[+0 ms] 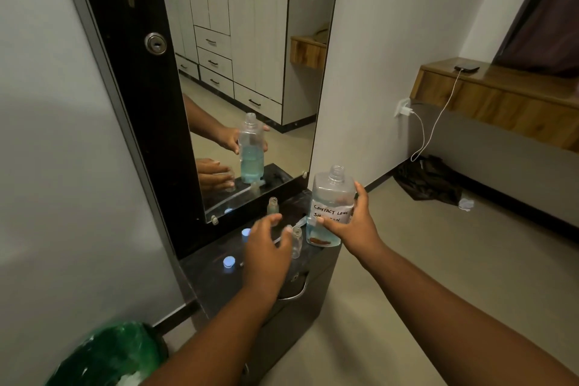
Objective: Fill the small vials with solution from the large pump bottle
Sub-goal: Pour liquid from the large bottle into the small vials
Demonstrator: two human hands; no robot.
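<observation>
Your right hand (351,226) grips the large bottle (330,207), upright and uncapped, at the bench's (203,263) right edge. Your left hand (266,252) hovers spread just left of it, beside two open vials (296,241).

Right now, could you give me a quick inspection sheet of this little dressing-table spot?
Surface: dark dressing-table top below a mirror.
Job's things: large bottle, pump off, part full of bluish liquid; two open vials; two pale caps.
Clutter: green bag, dark bundle on floor.
Hands: right hand holds the bottle; left hand hovers open near a vial.
Cables: white charger cable to a phone.
Surroundings: wooden shelf.
</observation>
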